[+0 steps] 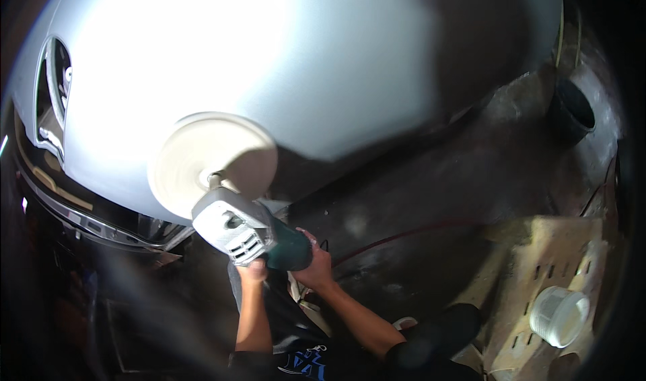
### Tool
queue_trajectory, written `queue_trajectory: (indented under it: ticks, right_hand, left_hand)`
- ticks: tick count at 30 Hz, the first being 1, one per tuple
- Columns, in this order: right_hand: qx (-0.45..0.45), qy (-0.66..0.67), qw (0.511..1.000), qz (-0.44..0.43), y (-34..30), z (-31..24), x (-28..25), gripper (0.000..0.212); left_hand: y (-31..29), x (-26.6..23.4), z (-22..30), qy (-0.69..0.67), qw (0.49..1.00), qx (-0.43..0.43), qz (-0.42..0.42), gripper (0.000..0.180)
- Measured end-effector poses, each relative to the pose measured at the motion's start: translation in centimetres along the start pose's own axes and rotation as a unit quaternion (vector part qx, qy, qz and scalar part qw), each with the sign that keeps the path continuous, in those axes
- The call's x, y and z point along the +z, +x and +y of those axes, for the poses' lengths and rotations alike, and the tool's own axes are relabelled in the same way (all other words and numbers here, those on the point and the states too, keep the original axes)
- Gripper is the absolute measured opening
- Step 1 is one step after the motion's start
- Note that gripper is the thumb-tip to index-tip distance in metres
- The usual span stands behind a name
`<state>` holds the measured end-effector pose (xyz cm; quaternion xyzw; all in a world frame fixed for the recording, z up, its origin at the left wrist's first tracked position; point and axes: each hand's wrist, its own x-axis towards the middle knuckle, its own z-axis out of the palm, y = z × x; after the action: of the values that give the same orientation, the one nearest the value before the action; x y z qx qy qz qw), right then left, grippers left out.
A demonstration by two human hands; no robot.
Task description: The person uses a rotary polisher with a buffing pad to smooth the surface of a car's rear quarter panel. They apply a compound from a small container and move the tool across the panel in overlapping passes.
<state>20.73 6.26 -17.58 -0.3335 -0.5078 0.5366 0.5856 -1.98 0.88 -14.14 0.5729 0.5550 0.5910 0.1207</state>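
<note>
A rotary polisher [232, 225] with a silver head and a dark green body is in both my hands. Its round off-white pad [175, 162] lies against the silver car panel [350, 85], and the pad's face is smeared as if spinning. My left hand [252, 272] grips beneath the polisher's head; most of its fingers are hidden behind the tool. Around the rear of the green body my right hand [314, 265] is closed, thumb side up. At the panel's left end is a lamp-shaped opening [52, 102].
A dark bumper area [87, 209] borders the panel at lower left. On the right, a translucent white tub [560, 316] sits on a slotted, worn board [538, 260]. A black bucket [574, 110] stands farther back. A reddish hose [404, 235] runs across the dark floor.
</note>
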Motion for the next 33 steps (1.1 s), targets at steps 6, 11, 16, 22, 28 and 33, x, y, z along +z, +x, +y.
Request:
queue_trajectory:
  ticks: [6,11,16,22,28,33]
  right_hand:
    - [-0.009,-0.057,0.998,0.021,2.1,-7.4,-3.8,0.080]
    - [0.098,0.042,0.988,0.114,3.1,-6.2,-7.7,0.063]
    - [0.082,0.120,0.981,0.131,6.3,-6.8,-13.4,0.066]
    - [0.136,-0.182,0.973,-0.045,-0.6,-8.6,-23.5,0.078]
    - [0.122,-0.326,0.910,0.224,-3.3,-10.8,-32.4,0.089]
    - [0.123,-0.140,0.951,0.246,-3.6,-11.5,-34.4,0.101]
  left_hand:
    - [5.1,12.0,15.2,-0.199,0.972,-0.123,0.033,0.087]
    - [12.0,23.1,22.0,0.006,0.988,0.039,-0.152,0.092]
    - [14.0,31.0,26.0,0.045,0.969,-0.019,-0.243,0.103]
    - [6.5,28.7,20.7,-0.145,0.965,-0.042,-0.215,0.096]
    - [-5.6,22.0,17.7,-0.229,0.933,-0.207,-0.183,0.093]
    - [-7.2,19.0,17.9,-0.235,0.935,-0.198,-0.176,0.096]
